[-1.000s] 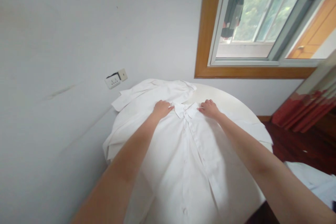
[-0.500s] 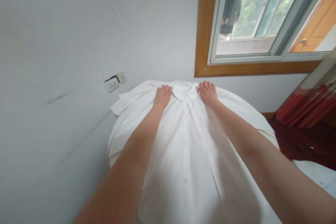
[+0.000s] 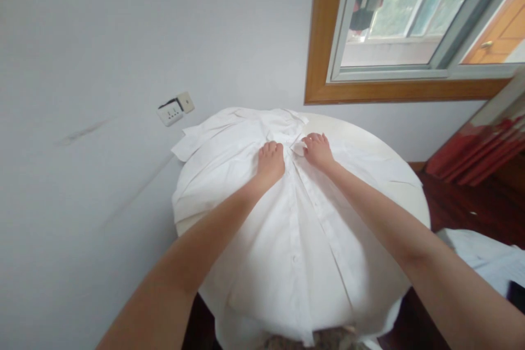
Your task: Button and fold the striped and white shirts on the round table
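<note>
A white button-up shirt (image 3: 303,213) lies front side up on a round cream table (image 3: 414,202), its collar toward the wall and its hem hanging over the near edge. Beside the collar, my left hand (image 3: 271,159) is closed on the shirt fabric, its fingertips curled out of sight. My right hand (image 3: 318,150) grips the collar's other side between thumb and fingers. The front placket runs down between my forearms, with its two edges lying slightly apart. Both sleeves spread outward across the tabletop.
A wall socket (image 3: 170,113) sits behind the table's left side. The wood-framed window (image 3: 320,87) is at the back right, with a red and beige curtain (image 3: 471,147) beside it. White cloth (image 3: 479,249) lies at the right, near a dark object (image 3: 515,294).
Both hands have come nearer to me and closer together at the collar. The shirt's upper part has shifted toward me, baring more of the table at the back right.
</note>
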Demonstrator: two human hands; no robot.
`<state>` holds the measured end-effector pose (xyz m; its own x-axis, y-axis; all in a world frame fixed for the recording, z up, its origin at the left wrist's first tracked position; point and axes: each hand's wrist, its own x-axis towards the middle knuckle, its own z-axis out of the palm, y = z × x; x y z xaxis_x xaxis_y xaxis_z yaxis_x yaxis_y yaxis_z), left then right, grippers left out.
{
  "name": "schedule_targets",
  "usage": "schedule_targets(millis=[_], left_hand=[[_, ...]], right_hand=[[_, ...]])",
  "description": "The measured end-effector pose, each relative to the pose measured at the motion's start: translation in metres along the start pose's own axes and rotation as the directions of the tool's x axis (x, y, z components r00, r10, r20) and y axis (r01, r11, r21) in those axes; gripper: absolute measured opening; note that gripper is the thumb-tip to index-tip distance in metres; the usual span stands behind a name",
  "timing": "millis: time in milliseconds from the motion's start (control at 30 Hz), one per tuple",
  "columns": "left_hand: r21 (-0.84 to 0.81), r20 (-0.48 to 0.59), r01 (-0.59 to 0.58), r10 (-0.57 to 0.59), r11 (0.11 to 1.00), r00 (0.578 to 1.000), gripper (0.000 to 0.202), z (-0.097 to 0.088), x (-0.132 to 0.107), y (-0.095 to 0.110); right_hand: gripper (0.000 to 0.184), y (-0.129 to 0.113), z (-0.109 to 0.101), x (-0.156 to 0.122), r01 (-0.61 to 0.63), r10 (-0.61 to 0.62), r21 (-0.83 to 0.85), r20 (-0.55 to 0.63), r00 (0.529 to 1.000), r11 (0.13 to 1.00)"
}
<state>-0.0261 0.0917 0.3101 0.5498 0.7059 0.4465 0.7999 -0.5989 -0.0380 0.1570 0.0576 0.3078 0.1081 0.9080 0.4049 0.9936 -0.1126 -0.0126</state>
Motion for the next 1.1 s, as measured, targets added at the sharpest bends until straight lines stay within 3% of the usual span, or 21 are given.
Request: schedule_targets(millis=[100, 200, 300, 433, 600, 667, 733, 800, 867, 933, 1033, 1100], left_hand=[[-0.080, 0.177, 0.011, 0.003, 0.997, 0.984, 0.039, 0.010, -0.023, 0.007], [-0.092, 0.243, 0.026, -0.003, 0.995, 0.970, 0.050, 0.026, -0.038, 0.002], [-0.114, 0.267, 0.026, 0.005, 0.993, 0.964, 0.056, 0.034, -0.042, -0.003], [-0.132, 0.327, 0.037, 0.008, 0.991, 0.945, 0.056, 0.031, -0.037, -0.005], [-0.123, 0.492, 0.121, -0.045, 0.985, 0.869, 0.050, 0.021, -0.019, 0.001], [-0.121, 0.422, 0.171, -0.106, 0.978, 0.901, 0.045, 0.019, -0.018, 0.008], [-0.161, 0.248, 0.219, -0.175, 0.962, 0.953, 0.037, 0.018, -0.023, 0.016], [-0.226, 0.089, 0.238, -0.224, 0.945, 0.971, 0.028, 0.019, -0.031, 0.021], [-0.266, -0.003, 0.206, -0.214, 0.942, 0.977, 0.022, 0.018, -0.038, 0.023], [-0.267, -0.006, 0.175, -0.183, 0.948, 0.983, 0.020, 0.017, -0.042, 0.023], [-0.241, 0.072, 0.146, -0.133, 0.959, 0.989, 0.021, 0.017, -0.042, 0.023], [-0.210, 0.095, 0.122, -0.104, 0.970, 0.990, 0.023, 0.018, -0.040, 0.025]], right_hand=[[0.042, -0.009, -0.008, -0.024, -0.010, -0.012, 0.086, 0.250, 0.968, 0.996], [0.048, -0.012, -0.004, -0.050, -0.080, 0.044, 0.077, 0.386, 0.922, 0.994], [0.057, -0.011, 0.004, -0.070, -0.124, 0.093, 0.060, 0.369, 0.925, 0.991], [0.060, -0.008, 0.010, -0.076, -0.145, 0.114, 0.071, 0.330, 0.937, 0.987], [0.057, -0.007, 0.011, -0.071, -0.156, 0.115, 0.084, 0.368, 0.923, 0.984], [0.055, -0.007, 0.010, -0.071, -0.163, 0.119, 0.091, 0.367, 0.923, 0.982], [0.052, -0.007, 0.010, -0.073, -0.165, 0.123, 0.099, 0.339, 0.933, 0.981], [0.049, -0.006, 0.009, -0.075, -0.168, 0.129, 0.109, 0.294, 0.947, 0.980], [0.046, -0.006, 0.006, -0.077, -0.171, 0.138, 0.120, 0.243, 0.960, 0.978], [0.043, -0.007, 0.002, -0.078, -0.176, 0.153, 0.129, 0.173, 0.973, 0.976], [0.034, -0.011, -0.005, -0.076, -0.166, 0.157, 0.138, 0.075, 0.985, 0.976], [0.028, -0.015, -0.008, -0.074, -0.140, 0.130, 0.158, 0.076, 0.989, 0.977]])
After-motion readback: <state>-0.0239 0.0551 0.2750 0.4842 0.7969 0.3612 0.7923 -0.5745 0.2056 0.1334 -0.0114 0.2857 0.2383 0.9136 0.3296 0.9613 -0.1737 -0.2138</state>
